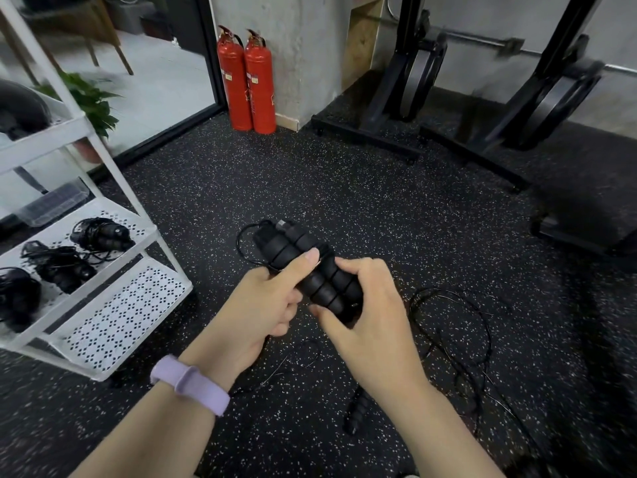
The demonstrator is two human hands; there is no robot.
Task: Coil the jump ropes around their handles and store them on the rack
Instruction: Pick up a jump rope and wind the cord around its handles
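Two black ribbed jump rope handles (310, 270), side by side, held above the speckled floor (344, 188) at the middle of the view. Long axis slanted — far end up and to the left, near end down and to the right. Thin cord (246, 241) looping out at the far end, partly wound, the rest hard to follow against the dark floor.

Left hand (262, 305) around the pair from the left side, thumb pressed flat across the top, other fingers curled under. Right hand (365, 312) at the near end, fingers (348, 267) bent around the handles and the thumb below, so both hands clamped on the same bundle, almost touching each other.

On the floor to the right and below, another jump rope (448, 339), uncoiled, with one handle (356, 408) lying just under the right forearm.

White rack (103, 208) to the left, well apart from the bundle, the left hand nearer to it. On its perforated shelf, three coiled ropes (58, 263) already stored, with bare shelf space in front.

Probably the end of the winding step for this rope; the next move likely a carry toward the left, far end of the handles leading. Loose loop at the far end possibly a risk of unwinding.

Behind, two red fire extinguishers (248, 81) against the wall.
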